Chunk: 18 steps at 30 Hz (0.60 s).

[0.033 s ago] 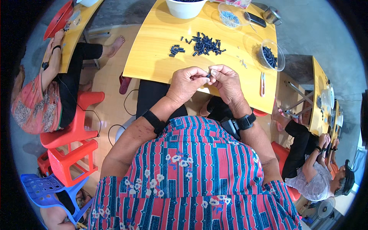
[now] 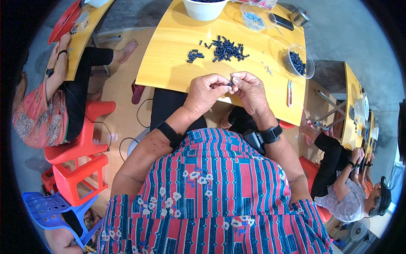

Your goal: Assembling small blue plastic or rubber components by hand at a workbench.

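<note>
Over the near edge of the yellow table, my left hand (image 2: pixel 208 91) and my right hand (image 2: pixel 250 92) meet fingertip to fingertip. Between thumbs and forefingers they pinch a small dark cylindrical piece (image 2: pixel 230 83), mostly covered by the fingers. Just beyond lies a loose pile of short black cylindrical pieces (image 2: pixel 228 50), with a smaller cluster (image 2: pixel 195 56) to its left. A clear round tub (image 2: pixel 311 67) at the right holds more black pieces. A few tiny metal-looking bits (image 2: pixel 268 70) are scattered between pile and tub. Small snips (image 2: pixel 289 93) with orange handles lie right of my right hand.
At the table's far side stand a white bowl (image 2: pixel 205 12) of dark pieces, a clear tub of small silvery-blue parts (image 2: pixel 253 20), a black phone-like object (image 2: pixel 281 22) and a metal mug (image 2: pixel 300 17). Other people sit at tables left and right. Red stools (image 2: pixel 80 139) stand at left.
</note>
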Available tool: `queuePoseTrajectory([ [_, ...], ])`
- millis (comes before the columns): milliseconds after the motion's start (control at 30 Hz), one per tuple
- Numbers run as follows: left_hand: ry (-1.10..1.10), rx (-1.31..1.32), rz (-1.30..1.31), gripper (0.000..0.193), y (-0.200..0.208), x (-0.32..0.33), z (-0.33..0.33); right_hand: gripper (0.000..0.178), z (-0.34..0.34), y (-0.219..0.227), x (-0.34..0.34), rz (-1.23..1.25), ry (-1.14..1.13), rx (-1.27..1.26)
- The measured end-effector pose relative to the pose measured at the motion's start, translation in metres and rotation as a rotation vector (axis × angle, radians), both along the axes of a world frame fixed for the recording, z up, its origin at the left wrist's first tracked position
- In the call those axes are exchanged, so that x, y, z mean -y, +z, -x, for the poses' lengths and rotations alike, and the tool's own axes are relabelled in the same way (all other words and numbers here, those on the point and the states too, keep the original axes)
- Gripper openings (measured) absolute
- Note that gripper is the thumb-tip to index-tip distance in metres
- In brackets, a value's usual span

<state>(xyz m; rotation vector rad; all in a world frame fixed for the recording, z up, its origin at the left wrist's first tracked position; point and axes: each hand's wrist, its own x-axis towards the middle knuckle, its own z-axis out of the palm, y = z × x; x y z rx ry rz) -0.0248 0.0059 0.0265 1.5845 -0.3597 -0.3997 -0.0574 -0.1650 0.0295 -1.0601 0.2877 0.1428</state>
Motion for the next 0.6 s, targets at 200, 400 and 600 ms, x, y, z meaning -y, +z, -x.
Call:
queuePoseTrajectory([
  [200,-0.004,0.007,-0.008,0.009,0.001,-0.002,0.000,0.013,0.000,0.002,-0.001,0.065,0.002,0.008],
  [400,-0.010,-0.005,-0.001,0.008,-0.004,-0.003,0.000,0.011,-0.001,0.003,-0.002,0.185,0.007,0.016],
  [600,0.000,-0.028,0.063,0.009,-0.005,-0.002,0.002,0.009,-0.001,0.006,-0.003,0.422,0.027,0.115],
])
